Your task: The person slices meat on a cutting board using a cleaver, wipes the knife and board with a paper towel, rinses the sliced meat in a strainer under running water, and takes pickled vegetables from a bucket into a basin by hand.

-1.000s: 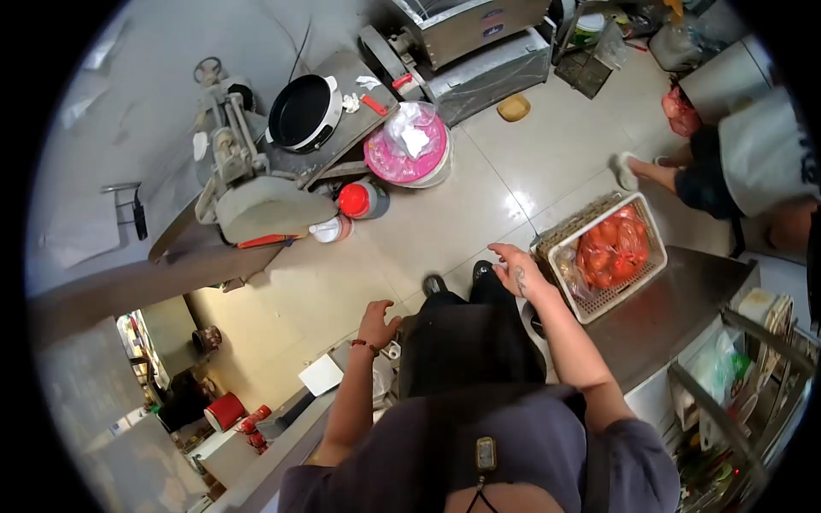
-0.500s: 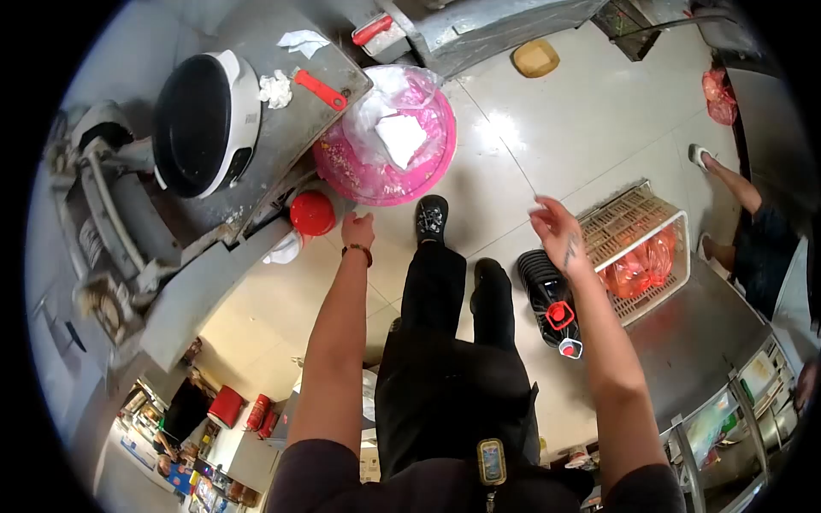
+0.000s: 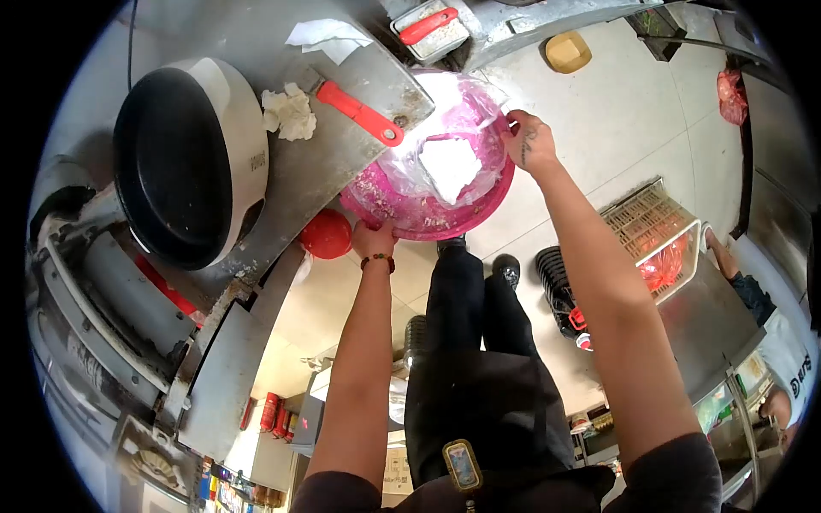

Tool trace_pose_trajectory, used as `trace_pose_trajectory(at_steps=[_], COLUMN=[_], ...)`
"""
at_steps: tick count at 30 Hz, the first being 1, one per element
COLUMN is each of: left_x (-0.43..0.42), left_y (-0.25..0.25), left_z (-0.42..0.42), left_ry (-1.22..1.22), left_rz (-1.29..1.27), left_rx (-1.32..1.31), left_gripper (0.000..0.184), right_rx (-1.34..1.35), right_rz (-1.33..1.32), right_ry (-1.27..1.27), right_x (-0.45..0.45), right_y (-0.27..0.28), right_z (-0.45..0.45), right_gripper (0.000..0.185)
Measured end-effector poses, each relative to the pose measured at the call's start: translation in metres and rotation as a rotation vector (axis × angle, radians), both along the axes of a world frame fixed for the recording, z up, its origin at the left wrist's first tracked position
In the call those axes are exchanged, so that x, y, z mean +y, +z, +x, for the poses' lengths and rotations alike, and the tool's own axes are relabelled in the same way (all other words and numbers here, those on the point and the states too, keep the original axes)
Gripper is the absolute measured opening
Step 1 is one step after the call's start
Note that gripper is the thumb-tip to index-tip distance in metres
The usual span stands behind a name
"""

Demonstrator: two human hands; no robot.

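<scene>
A round pink lid (image 3: 410,214) with crumbs on it lies in front of me, bearing clear plastic bags (image 3: 479,111) and a white folded paper (image 3: 450,168). My left hand (image 3: 375,240) grips the lid's near left rim, its fingers partly hidden by the edge. At the right rim, my right hand (image 3: 529,141) is closed on the edge. Beside my left hand is a red round lid (image 3: 326,233). The metal table's corner, with a red-handled scraper (image 3: 359,113) on it, overhangs the pink lid's left side.
A black pan with a white body (image 3: 190,162) and crumpled tissue (image 3: 291,112) are on the metal table. A crate with red bags (image 3: 643,221) and black bottles (image 3: 556,282) stand right. A co-worker (image 3: 782,342) is at the far right. A yellow dish (image 3: 568,52) lies on the floor.
I have moved nearer the metal table and pink lid. Both hands, which were empty in front of me, have reached forward and taken hold of the lid's rim.
</scene>
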State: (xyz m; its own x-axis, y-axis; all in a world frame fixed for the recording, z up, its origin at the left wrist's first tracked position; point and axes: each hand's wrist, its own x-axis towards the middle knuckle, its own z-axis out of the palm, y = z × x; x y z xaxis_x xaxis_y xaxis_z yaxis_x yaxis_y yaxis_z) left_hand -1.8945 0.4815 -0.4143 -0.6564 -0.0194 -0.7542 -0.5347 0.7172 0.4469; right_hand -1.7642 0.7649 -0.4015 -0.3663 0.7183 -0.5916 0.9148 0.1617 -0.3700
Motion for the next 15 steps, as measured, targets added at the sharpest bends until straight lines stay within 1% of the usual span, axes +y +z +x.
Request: trace_pose_trajectory(at_steps=[2, 3, 4, 5, 6, 7, 9, 11, 13, 14, 15], left_x=[-0.016, -0.03, -0.049, -0.073, -0.096, -0.115, -0.152, -0.184, -0.2, -0.21, -0.212], left_y=[-0.004, -0.006, -0.009, -0.01, -0.009, -0.004, 0.003, 0.004, 0.002, 0.001, 0.003], left_z=[0.0, 0.002, 0.006, 0.013, 0.021, 0.03, 0.048, 0.062, 0.065, 0.068, 0.067], left_ry=[0.015, 0.027, 0.031, 0.061, 0.086, 0.104, 0.114, 0.359, 0.319, 0.289, 0.263], left_rz=[-0.004, -0.01, -0.008, -0.047, -0.088, -0.126, -0.173, -0.119, -0.155, -0.187, -0.213], left_rx=[-0.045, -0.084, -0.091, -0.127, -0.163, -0.183, -0.207, -0.224, -0.216, -0.201, -0.214], left_gripper=[0.02, 0.017, 0.017, 0.017, 0.017, 0.019, 0.021, 0.023, 0.024, 0.025, 0.024], right_rx=[0.086, 0.18, 0.166, 0.141, 0.169, 0.194, 0.219, 0.219, 0.394, 0.386, 0.432], right_rz=[-0.06, 0.048, 0.03, -0.057, -0.119, -0.116, -0.181, -0.23, -0.325, -0.338, -0.344], right_ry=[0.022, 0.062, 0.077, 0.066, 0.044, -0.02, -0.041, -0.081, 0.02, 0.008, 0.092], right_x=[-0.006, -0.023, -0.038, -0.055, -0.073, -0.097, -0.129, -0.154, -0.17, -0.176, -0.172], right_y=[0.019, 0.015, 0.023, 0.02, 0.023, 0.019, 0.024, 0.014, 0.005, -0.003, -0.006], right_z=[0.007, 0.015, 0.017, 0.027, 0.035, 0.042, 0.049, 0.059, 0.067, 0.073, 0.072], right_gripper=[0.031, 0.032, 0.033, 0.039, 0.037, 0.033, 0.028, 0.026, 0.024, 0.024, 0.023])
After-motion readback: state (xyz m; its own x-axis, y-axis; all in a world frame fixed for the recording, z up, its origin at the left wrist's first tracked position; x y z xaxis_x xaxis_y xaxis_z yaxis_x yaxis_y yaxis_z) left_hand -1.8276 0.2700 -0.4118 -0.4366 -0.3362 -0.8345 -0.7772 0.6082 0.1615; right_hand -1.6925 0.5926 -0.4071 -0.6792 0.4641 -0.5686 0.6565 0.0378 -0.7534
